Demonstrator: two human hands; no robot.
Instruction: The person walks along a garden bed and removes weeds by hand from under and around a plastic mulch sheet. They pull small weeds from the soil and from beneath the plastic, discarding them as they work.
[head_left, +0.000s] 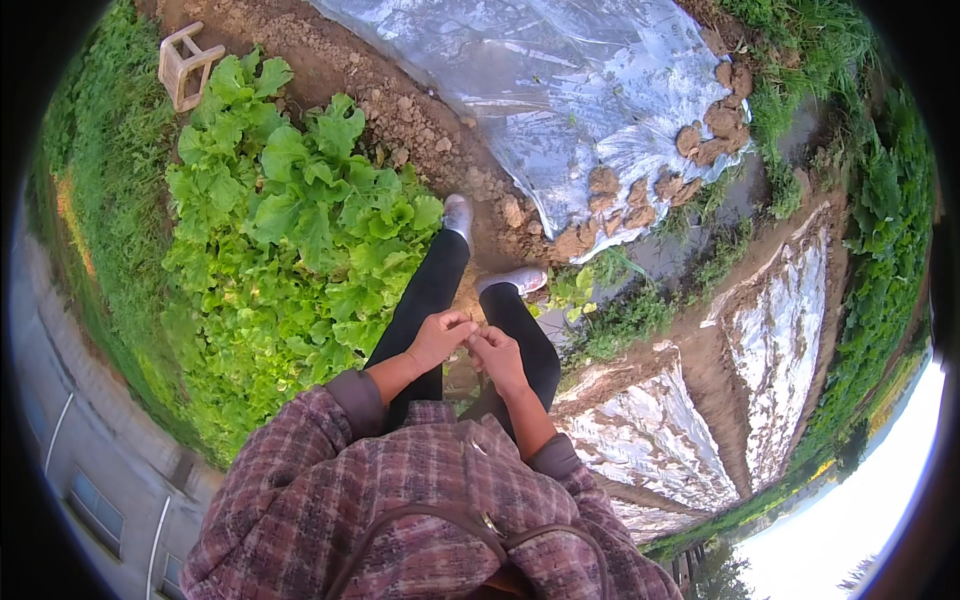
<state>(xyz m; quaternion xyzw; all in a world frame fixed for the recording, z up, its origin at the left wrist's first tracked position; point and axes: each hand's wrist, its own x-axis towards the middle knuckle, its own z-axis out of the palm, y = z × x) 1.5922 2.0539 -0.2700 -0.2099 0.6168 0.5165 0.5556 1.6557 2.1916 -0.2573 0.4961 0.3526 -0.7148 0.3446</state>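
In front of my lap, my left hand (435, 341) and my right hand (501, 361) meet at the fingertips. Thumbs and forefingers are pinched together; whether something small sits between them is too fine to make out. Below the hands are my legs in black trousers (424, 292), bent at the knees. One pale shoe (458, 216) rests on bare soil beside leafy greens (330, 202). The other shoe (517, 280) points towards the corner of a bed covered in clear plastic film (555, 112).
Clods of earth (720, 131) weigh down the film's edge. A small wooden stool (187, 67) lies tipped over at the upper left. Water stands in a weedy ditch (675, 251) on the right. Film-covered ridges (776, 337) lie beyond it, and a grey building (97, 480) stands at the lower left.
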